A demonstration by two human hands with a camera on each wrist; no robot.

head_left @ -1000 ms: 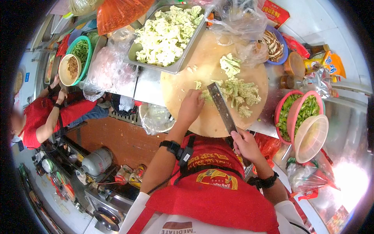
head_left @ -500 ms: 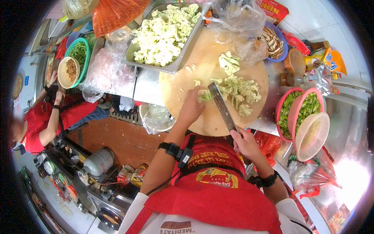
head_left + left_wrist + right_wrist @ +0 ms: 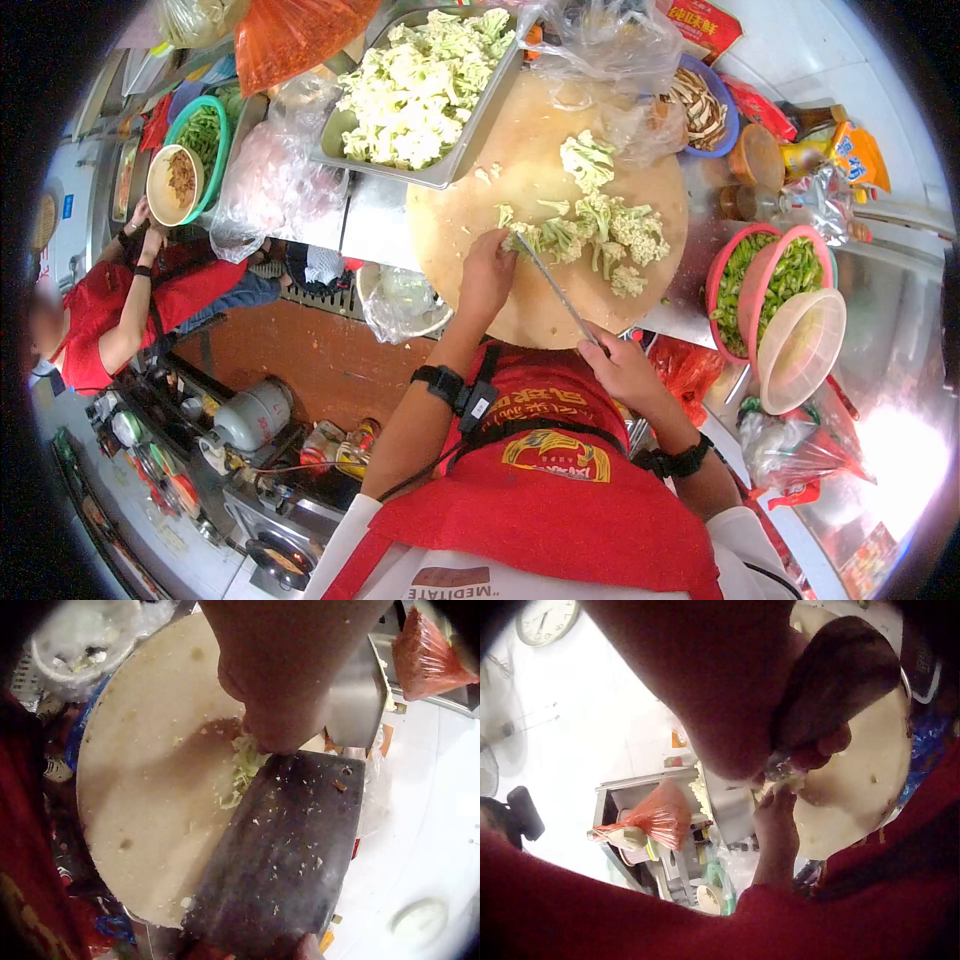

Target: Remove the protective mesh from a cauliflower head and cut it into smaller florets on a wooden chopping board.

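Observation:
On the round chopping board (image 3: 450,215), my left hand (image 3: 487,275) holds a small cauliflower piece (image 3: 244,772) with its fingertips, close beside the blade. My right hand (image 3: 622,368) grips a cleaver (image 3: 555,285), its blade seen nearly edge-on in the head view and slanting toward the left fingertips. In the left wrist view the broad side of the cleaver (image 3: 277,847) shows, flecked with bits of cauliflower. Several cut cauliflower florets (image 3: 610,230) lie to the right of the blade, and a larger cauliflower chunk (image 3: 588,163) sits behind them.
A metal tray (image 3: 445,180) heaped with cauliflower stands behind the board. Plastic bags (image 3: 600,50) and a blue bowl (image 3: 735,130) of sliced food flank it. Pink baskets (image 3: 715,305) of green peppers stand at right. Another person (image 3: 120,290) works at left.
The cleaver has turned from showing its flat side to nearly edge-on, and its tip has shifted left toward the held piece. My left hand has drawn slightly left.

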